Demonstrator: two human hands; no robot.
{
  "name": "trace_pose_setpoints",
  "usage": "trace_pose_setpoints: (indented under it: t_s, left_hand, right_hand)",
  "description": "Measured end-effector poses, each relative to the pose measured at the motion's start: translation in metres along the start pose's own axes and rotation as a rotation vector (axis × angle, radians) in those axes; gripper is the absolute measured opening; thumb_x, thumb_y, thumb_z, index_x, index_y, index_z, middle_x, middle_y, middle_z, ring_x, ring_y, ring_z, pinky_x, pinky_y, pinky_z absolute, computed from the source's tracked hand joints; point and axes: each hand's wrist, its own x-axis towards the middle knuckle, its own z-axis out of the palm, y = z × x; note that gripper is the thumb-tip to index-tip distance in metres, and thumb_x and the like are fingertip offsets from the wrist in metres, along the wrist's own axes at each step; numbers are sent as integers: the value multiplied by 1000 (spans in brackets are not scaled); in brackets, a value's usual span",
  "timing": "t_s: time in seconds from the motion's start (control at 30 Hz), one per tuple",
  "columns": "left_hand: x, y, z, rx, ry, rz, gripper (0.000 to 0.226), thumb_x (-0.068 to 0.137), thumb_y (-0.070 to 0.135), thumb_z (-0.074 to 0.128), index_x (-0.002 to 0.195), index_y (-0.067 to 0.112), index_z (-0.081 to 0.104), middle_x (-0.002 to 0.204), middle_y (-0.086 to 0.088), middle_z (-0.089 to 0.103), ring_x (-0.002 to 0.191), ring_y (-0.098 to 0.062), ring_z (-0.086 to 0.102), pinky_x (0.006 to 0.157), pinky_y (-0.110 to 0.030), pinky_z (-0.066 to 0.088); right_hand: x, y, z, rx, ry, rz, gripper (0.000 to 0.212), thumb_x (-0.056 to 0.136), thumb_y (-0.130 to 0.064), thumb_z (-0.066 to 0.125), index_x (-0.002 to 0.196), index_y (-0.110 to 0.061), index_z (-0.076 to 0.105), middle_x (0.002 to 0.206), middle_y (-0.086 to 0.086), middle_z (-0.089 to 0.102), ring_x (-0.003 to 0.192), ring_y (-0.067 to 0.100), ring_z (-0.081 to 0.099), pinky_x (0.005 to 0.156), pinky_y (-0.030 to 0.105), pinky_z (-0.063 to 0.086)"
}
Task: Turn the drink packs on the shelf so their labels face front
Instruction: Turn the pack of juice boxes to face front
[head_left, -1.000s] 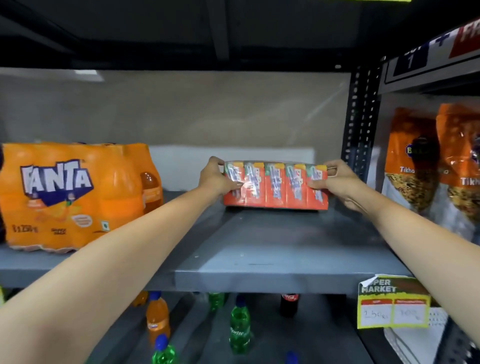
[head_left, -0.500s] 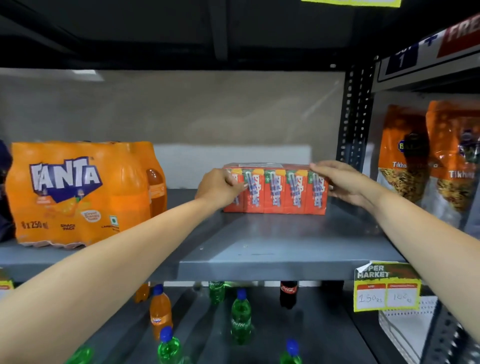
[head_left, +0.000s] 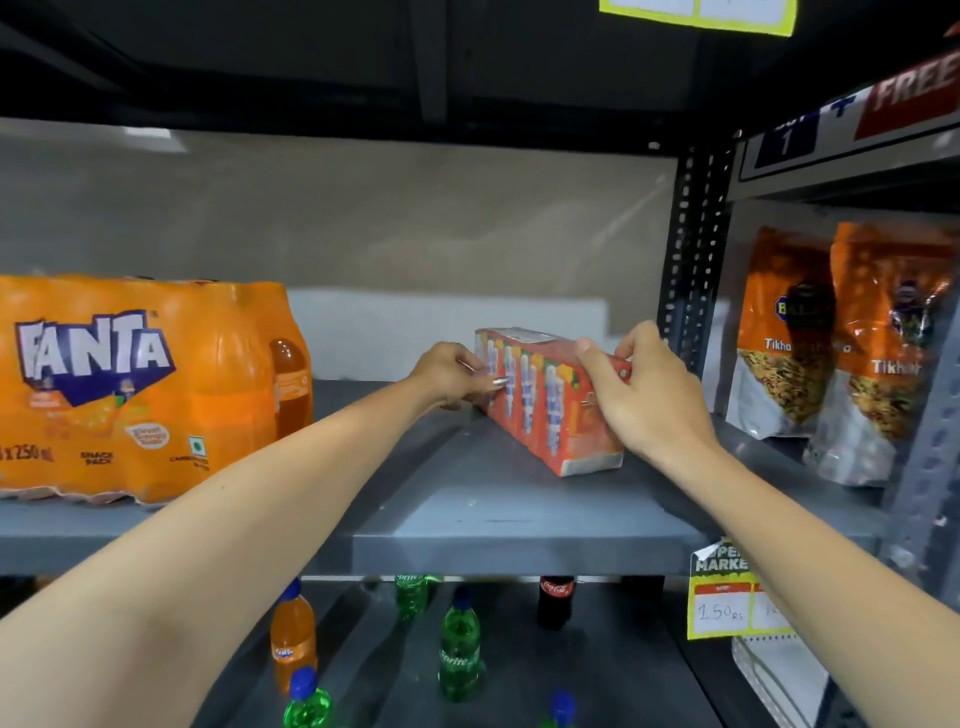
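A shrink-wrapped red pack of juice cartons (head_left: 540, 410) stands on the grey shelf (head_left: 519, 525), angled so one end points toward me at the right. My left hand (head_left: 452, 376) grips its far left end, fingers on the straw side. My right hand (head_left: 644, 389) holds the near right end from above, thumb on the top edge. An orange Fanta bottle pack (head_left: 135, 384) stands at the left of the same shelf with its logo facing front.
Orange snack bags (head_left: 841, 343) stand on the neighbouring shelf at the right, past a perforated black upright (head_left: 691, 249). A yellow price tag (head_left: 727, 592) hangs on the shelf's front edge. Loose Sprite, Fanta and cola bottles stand on the lower shelf (head_left: 519, 670).
The juice pack has swung from lying across the shelf to an angle, its right end coming toward me. My right hand moved onto that near end; my left stayed at the far end.
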Motion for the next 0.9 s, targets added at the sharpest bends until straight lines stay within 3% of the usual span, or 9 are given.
trace_pose_setpoints:
  t_s: [0.07,0.17,0.27,0.4,0.53,0.63,0.7,0.83,0.9]
  left_hand:
    - [-3,0,3,-23,-60,-18,11,87,17,69,81,17,60,95,-9,67,64,-11,66,64,-26,53]
    - [-13,11,10,-63,-116,-61,17,96,12,51,83,13,62,92,-11,69,76,-23,68,81,-39,58]
    - [-30,31,11,-191,-62,-67,29,98,30,43,80,14,59,82,-3,65,75,-21,62,90,-44,53]
    - [-55,45,10,-234,-117,-39,66,77,76,46,109,22,66,101,3,72,99,-19,64,94,-44,48]
    - [-64,44,18,-111,-136,34,53,62,67,73,98,28,68,96,7,76,91,-13,71,82,-32,53]
    - [-58,42,13,-108,-152,52,37,70,58,74,89,27,65,83,13,73,73,2,69,61,-15,52]
    - [-55,41,7,-102,-183,51,35,73,56,73,89,26,64,79,16,71,61,9,65,45,-6,43]
    - [-53,38,-10,-50,-139,35,70,75,52,73,132,16,52,125,5,61,103,-8,55,78,-21,39]
    - [-46,35,-21,-51,-115,-20,69,77,46,73,136,19,48,137,3,51,114,-12,47,90,-31,36]
  right_hand:
    - [-9,-14,1,13,6,-75,49,90,-65,37,88,-17,45,85,4,62,81,34,58,65,37,34]
    - [-4,-30,1,116,-72,-105,47,87,-66,32,73,-23,46,65,-7,57,70,27,56,59,36,35]
    - [35,-25,1,174,-113,-17,53,90,-62,31,72,-18,56,65,4,65,68,32,65,67,39,51]
    - [102,5,22,293,-220,199,44,95,-38,43,106,-2,66,96,18,72,78,28,66,73,44,57]
    - [126,3,49,196,-521,218,47,99,-42,44,136,-13,52,139,12,54,121,35,54,95,50,52]
    - [129,5,67,162,-689,209,22,97,-34,47,111,-19,58,121,17,62,112,35,60,100,50,48]
    - [127,8,73,214,-722,245,12,96,-28,45,98,-22,54,106,15,63,97,30,59,90,47,48]
    - [123,11,71,174,-656,238,14,88,-21,41,82,-19,53,88,6,57,86,24,49,76,39,39]
    - [122,17,66,105,-630,248,15,83,-21,40,82,-17,54,89,7,59,82,23,50,71,35,37]
